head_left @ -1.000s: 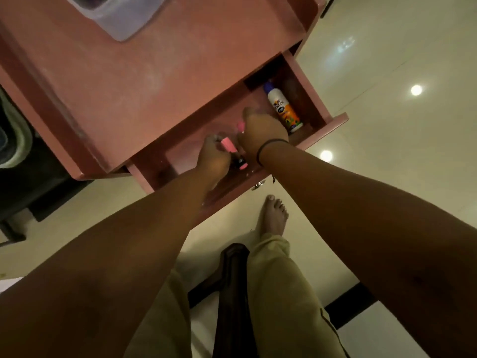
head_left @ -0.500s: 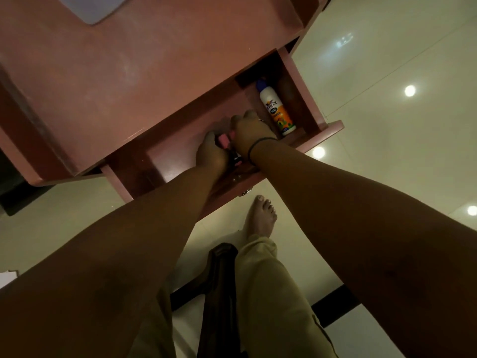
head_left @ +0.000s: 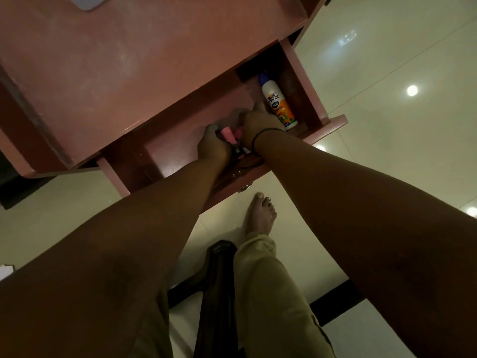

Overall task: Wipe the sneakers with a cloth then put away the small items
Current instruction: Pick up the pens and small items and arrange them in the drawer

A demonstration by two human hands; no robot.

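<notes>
While both my hands are down in the open drawer (head_left: pixel 333 125), the step in hand, as I judge it, is settling the small pink-capped items (head_left: pixel 228 133) onto the drawer floor so they stay put. To do that well I would lower them until they touch the bottom before letting go, keep them bunched near the front middle, and lay them flat rather than on end — the caps look round and I expect they would roll or tip if dropped. I would also keep them away from the glue bottle (head_left: pixel 277 102), which lies on its side in the right end of the drawer, just beside my right knuckles, so that nothing gets knocked.

My left hand (head_left: pixel 213 147) has its fingers curled round the dark body of one pink-capped item, the cap poking out above my fist. My right hand (head_left: pixel 258 127) is curled too, wristband showing, and another bit of pink peeks out between the two hands at its near edge — it seems to be pinching or steadying that piece, though my fingertips are hidden behind the hand and I cannot tell exactly how they sit. Neither hand is spread flat. No sneakers or cloth are in view, only my foot (head_left: pixel 260 215) on the tiled floor below the drawer.
</notes>
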